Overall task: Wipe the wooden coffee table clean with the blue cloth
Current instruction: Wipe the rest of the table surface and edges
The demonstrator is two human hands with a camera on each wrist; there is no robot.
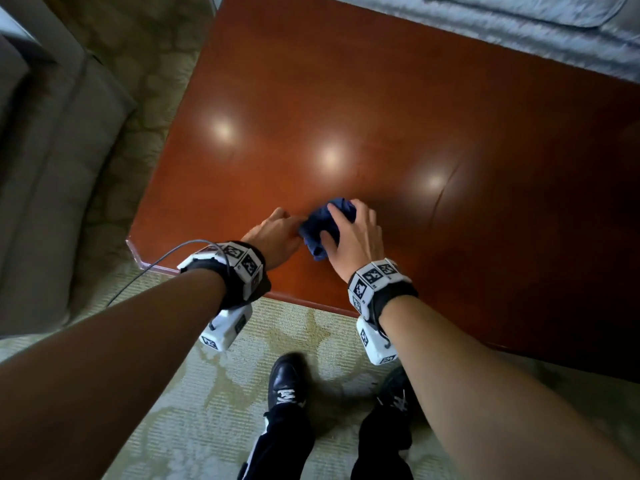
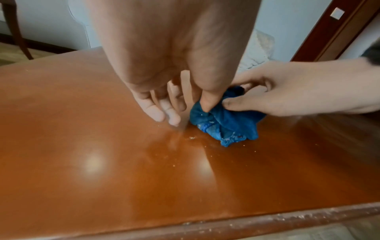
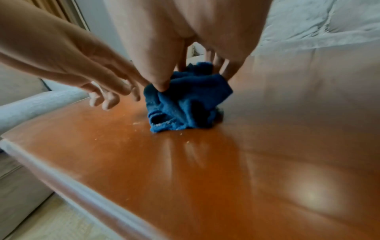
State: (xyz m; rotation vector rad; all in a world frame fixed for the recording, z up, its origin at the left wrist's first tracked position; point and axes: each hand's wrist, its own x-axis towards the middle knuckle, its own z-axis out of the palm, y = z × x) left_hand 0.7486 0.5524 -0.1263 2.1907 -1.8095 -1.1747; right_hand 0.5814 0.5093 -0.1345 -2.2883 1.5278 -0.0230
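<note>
Overhead, the right hand clutches the bunched blue cloth on the wooden surface; left hand loose-fingered, thumb touching cloth. Wrist views alone reveal crumbs.

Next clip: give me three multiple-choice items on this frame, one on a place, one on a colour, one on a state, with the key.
1. Where does the bunched blue cloth lie?
A. on the carpet
B. on the glossy wooden coffee table
C. on the sofa

2. What colour are the shoes?
A. black
B. red
C. white

3. How does the right hand stand?
A. idle at the side
B. flat on bare wood
C. gripping the cloth

Key: B, the cloth sits on the tabletop; A, the head view shows black shoes; C, thumb and fingers curl round the cloth, while the left hand touches its edge.
</note>
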